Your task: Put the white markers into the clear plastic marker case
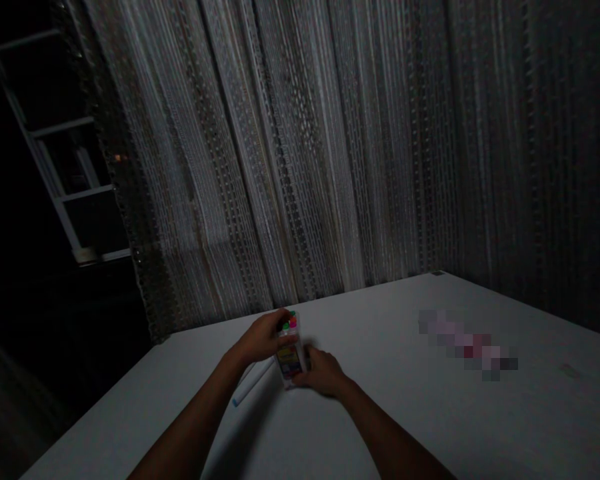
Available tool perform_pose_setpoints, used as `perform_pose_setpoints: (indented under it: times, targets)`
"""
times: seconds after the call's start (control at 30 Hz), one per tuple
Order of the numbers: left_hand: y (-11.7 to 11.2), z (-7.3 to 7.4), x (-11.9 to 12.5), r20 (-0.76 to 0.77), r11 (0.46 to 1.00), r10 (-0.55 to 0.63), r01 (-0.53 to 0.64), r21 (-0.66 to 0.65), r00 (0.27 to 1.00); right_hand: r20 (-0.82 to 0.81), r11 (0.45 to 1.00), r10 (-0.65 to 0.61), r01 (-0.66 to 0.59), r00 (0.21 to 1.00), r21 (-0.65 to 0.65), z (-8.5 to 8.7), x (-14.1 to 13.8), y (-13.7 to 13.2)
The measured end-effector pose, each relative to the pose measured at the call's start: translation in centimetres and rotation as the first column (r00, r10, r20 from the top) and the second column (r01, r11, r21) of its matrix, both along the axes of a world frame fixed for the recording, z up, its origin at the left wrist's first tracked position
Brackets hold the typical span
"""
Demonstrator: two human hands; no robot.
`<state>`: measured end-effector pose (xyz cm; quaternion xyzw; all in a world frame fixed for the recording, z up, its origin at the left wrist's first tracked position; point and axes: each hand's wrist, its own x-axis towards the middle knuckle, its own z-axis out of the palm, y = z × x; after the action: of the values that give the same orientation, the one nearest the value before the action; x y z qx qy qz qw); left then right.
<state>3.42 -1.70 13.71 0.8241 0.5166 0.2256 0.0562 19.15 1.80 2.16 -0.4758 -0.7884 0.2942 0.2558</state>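
Note:
A clear pack of markers [289, 360] with green, orange and pink caps at its top stands upright on the white table [380, 413]. My left hand [264, 335] grips the pack near its top, fingers over the caps. Low on the pack's right side, my right hand [324, 371] is wrapped around its lower part. A white marker [253, 385] with a blue end lies on the table just left of the pack, partly behind my left wrist. Another thin pale stick shape beside it is mostly hidden.
On the right of the table lies a pixelated pinkish object [467, 343], its kind not visible. A small pale scrap [571, 371] is near the right edge. Behind the table hangs a long woven curtain [305, 147]; a dark window [87, 180] is at the left.

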Motion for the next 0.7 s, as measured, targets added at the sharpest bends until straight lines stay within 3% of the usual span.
perform_pose_setpoints:
  times: [0.13,0.23,0.4,0.6,0.7]
  targets:
    - [-0.2,0.1,0.4,-0.231,0.995,0.074,-0.056,0.085,0.97,0.014,1.0,0.014,-0.014,1.0,0.002,0.2,0.0,-0.2]
    - [-0.2,0.1,0.6,-0.258,0.989,0.113,-0.085,0.118,0.959,0.018,1.0,0.015,-0.015,1.0,-0.007,0.3,0.1,-0.2]
    - [0.1,-0.4,0.4,-0.187,0.986,0.116,-0.091,0.142,0.975,0.02,0.999,0.028,-0.028,0.999,-0.025,0.3,0.1,0.0]
    - [0.2,-1.2,-0.2,0.101,0.986,-0.014,-0.003,0.165,0.995,0.023,1.0,0.014,-0.014,1.0,-0.018,0.3,0.0,-0.1]
    - [0.3,-1.7,-0.5,0.176,0.973,-0.093,0.052,0.225,0.98,0.015,1.0,0.018,-0.018,1.0,-0.02,0.4,0.1,-0.2]
